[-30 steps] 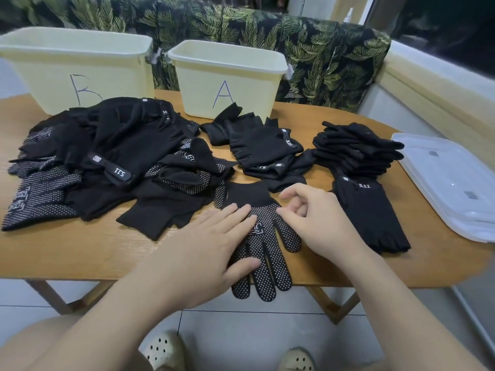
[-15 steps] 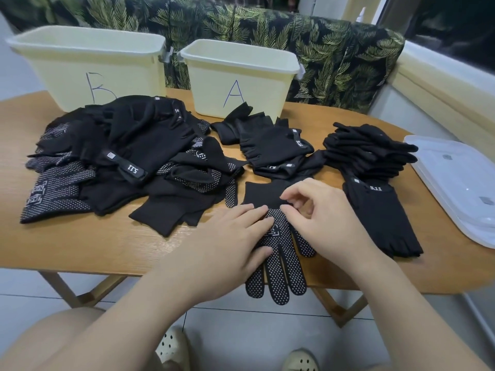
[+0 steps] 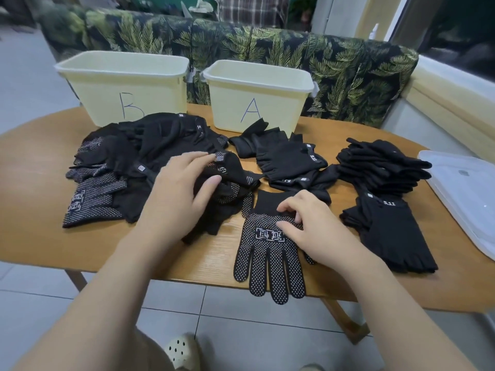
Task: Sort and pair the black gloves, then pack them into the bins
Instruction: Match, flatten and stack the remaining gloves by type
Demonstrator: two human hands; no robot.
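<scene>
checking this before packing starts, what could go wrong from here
The dotted black glove has its fingers hanging past the wooden table's edge, so it may slide off. The left hand digs into a tangled black glove pile where dotted and plain gloves mix, so a mismatched pair is possible.

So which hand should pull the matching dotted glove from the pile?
Left, probably. The left hand is already on the pile, fingers at a dotted glove there, while the right hand pins the flat dotted glove.
</scene>
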